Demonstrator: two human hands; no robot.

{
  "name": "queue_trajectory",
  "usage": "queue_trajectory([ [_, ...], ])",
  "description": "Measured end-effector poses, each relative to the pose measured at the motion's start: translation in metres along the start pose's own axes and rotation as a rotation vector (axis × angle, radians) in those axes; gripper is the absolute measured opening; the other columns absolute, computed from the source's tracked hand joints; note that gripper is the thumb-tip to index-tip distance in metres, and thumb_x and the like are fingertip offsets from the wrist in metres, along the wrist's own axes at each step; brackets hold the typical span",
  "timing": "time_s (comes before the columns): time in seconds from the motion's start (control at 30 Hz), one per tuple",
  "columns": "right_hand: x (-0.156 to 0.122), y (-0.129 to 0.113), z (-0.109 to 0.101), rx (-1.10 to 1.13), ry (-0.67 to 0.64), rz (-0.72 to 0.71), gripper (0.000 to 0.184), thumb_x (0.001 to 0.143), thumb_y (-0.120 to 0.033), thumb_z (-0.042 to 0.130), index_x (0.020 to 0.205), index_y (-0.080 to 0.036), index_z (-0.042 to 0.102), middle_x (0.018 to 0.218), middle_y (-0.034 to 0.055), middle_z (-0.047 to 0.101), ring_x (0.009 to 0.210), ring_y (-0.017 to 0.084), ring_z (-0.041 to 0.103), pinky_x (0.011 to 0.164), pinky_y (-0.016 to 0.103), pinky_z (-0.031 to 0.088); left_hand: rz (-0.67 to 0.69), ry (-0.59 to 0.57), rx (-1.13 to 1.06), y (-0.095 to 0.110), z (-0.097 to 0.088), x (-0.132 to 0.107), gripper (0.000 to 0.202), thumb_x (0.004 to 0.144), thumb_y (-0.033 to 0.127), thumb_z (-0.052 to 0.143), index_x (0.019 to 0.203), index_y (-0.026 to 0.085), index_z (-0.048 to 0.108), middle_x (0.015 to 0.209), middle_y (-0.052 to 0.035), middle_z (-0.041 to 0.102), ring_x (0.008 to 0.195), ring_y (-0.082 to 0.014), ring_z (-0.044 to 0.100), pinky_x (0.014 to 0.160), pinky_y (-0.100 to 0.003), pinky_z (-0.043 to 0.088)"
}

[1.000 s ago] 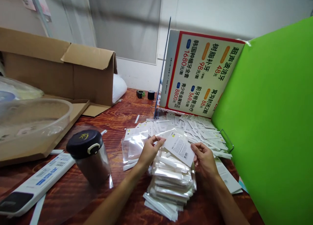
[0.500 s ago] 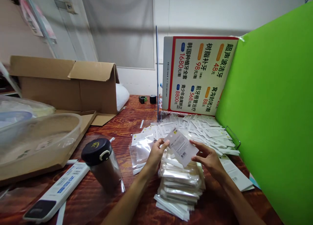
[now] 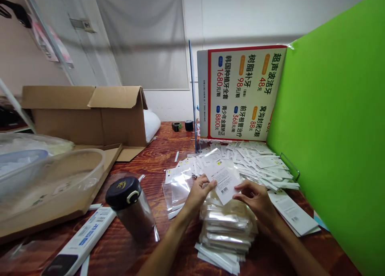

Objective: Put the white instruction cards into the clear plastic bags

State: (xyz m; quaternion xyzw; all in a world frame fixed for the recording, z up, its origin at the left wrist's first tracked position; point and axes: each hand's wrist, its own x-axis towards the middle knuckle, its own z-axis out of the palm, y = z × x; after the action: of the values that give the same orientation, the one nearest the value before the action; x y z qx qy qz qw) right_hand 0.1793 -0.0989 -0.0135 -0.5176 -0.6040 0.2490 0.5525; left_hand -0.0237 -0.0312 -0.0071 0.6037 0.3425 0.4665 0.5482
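Note:
A white printed card (image 3: pixel 225 186) with a barcode and a yellow mark is held tilted between my two hands. My left hand (image 3: pixel 199 192) grips its left edge between thumb and fingers. At its lower right edge my right hand (image 3: pixel 254 198) pinches it. Clear film shows around the card's upper end; whether the card lies inside it I cannot tell. Just below the card rises a thick stack of clear plastic bags (image 3: pixel 227 232). Behind it spreads a heap of bagged white cards (image 3: pixel 255 162), and more clear bags (image 3: pixel 179 182) lie left of my left hand.
A dark-lidded bottle (image 3: pixel 129 208) and a long white box (image 3: pixel 81 240) stand to the left. Beyond them are a plastic basin (image 3: pixel 99 164) and a cardboard box (image 3: pixel 120 125). A green panel (image 3: pixel 331 107) walls the right side, beside a pile of white cards (image 3: pixel 294 214).
The card has turned more upright between my hands, and clear film now shows at its upper end. The camera view has shifted slightly.

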Motion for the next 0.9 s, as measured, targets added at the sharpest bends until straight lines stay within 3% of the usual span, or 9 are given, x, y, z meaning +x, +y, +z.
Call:
queue_trajectory([
  [0.07,0.001,-0.001,0.000,-0.105,0.044,-0.110,0.022,0.072,-0.042,0.080,0.082,-0.025,0.072,0.071,0.0008,0.056,0.067,0.018,0.050,0.067,0.032,0.046,-0.008,-0.008,0.040,0.001,0.000,-0.001,0.039,0.076,0.053,0.070,0.080,0.015,0.075,0.117,-0.0136,0.064,0.110,-0.0279,0.057,0.097,-0.037,0.044],
  [0.13,0.003,-0.001,-0.001,-0.162,0.101,-0.210,0.028,0.070,-0.044,0.082,0.092,-0.029,0.074,0.093,0.0055,0.060,0.090,0.024,0.055,0.085,0.040,0.048,-0.023,-0.026,0.040,0.002,-0.001,-0.001,0.041,0.078,0.055,0.068,0.084,0.015,0.075,0.121,-0.0138,0.063,0.113,-0.0289,0.056,0.097,-0.039,0.044],
  [0.2,0.006,-0.001,-0.002,-0.170,0.105,-0.247,0.043,0.069,-0.046,0.082,0.110,-0.034,0.072,0.122,0.0076,0.055,0.117,0.030,0.049,0.101,0.046,0.042,-0.027,-0.056,0.046,0.003,-0.002,-0.002,0.042,0.079,0.056,0.066,0.086,0.015,0.075,0.122,-0.0136,0.062,0.114,-0.0295,0.056,0.097,-0.039,0.044],
  [0.27,0.007,0.000,-0.003,-0.152,0.035,-0.246,0.050,0.073,-0.045,0.079,0.121,-0.036,0.067,0.135,0.0061,0.051,0.128,0.030,0.043,0.108,0.049,0.037,-0.011,-0.067,0.083,0.004,-0.003,-0.003,0.042,0.079,0.057,0.065,0.085,0.016,0.075,0.121,-0.0128,0.063,0.116,-0.0298,0.054,0.098,-0.040,0.043],
  [0.37,0.007,-0.001,-0.003,-0.126,-0.066,-0.253,0.042,0.079,-0.040,0.076,0.120,-0.034,0.068,0.118,0.0056,0.065,0.118,0.028,0.052,0.104,0.047,0.040,0.019,-0.071,0.142,0.008,-0.003,-0.003,0.039,0.078,0.056,0.066,0.081,0.018,0.076,0.117,-0.0117,0.064,0.117,-0.0296,0.053,0.102,-0.040,0.040],
  [0.43,0.006,-0.002,-0.002,-0.125,-0.058,-0.274,0.038,0.078,-0.037,0.077,0.115,-0.031,0.070,0.106,0.0053,0.069,0.109,0.028,0.056,0.098,0.045,0.045,0.030,-0.089,0.153,0.011,-0.004,-0.003,0.037,0.078,0.054,0.067,0.083,0.019,0.076,0.116,-0.0117,0.064,0.115,-0.0293,0.054,0.103,-0.040,0.039],
  [0.67,-0.001,-0.001,0.005,-0.121,0.100,-0.269,0.025,0.077,-0.036,0.078,0.097,-0.024,0.069,0.097,0.0058,0.065,0.096,0.024,0.060,0.085,0.038,0.048,0.103,-0.161,0.304,0.004,-0.006,0.000,0.028,0.080,0.048,0.068,0.081,0.022,0.078,0.115,-0.0103,0.064,0.123,-0.0300,0.046,0.109,-0.044,0.030],
  [0.9,-0.005,0.005,0.013,-0.026,0.168,-0.067,0.026,0.073,-0.041,0.080,0.077,-0.022,0.062,0.084,0.0021,0.062,0.082,0.020,0.059,0.078,0.033,0.048,0.154,-0.189,0.375,0.003,-0.004,-0.001,0.028,0.081,0.049,0.065,0.078,0.024,0.077,0.109,-0.0079,0.064,0.121,-0.0291,0.045,0.109,-0.042,0.030],
])
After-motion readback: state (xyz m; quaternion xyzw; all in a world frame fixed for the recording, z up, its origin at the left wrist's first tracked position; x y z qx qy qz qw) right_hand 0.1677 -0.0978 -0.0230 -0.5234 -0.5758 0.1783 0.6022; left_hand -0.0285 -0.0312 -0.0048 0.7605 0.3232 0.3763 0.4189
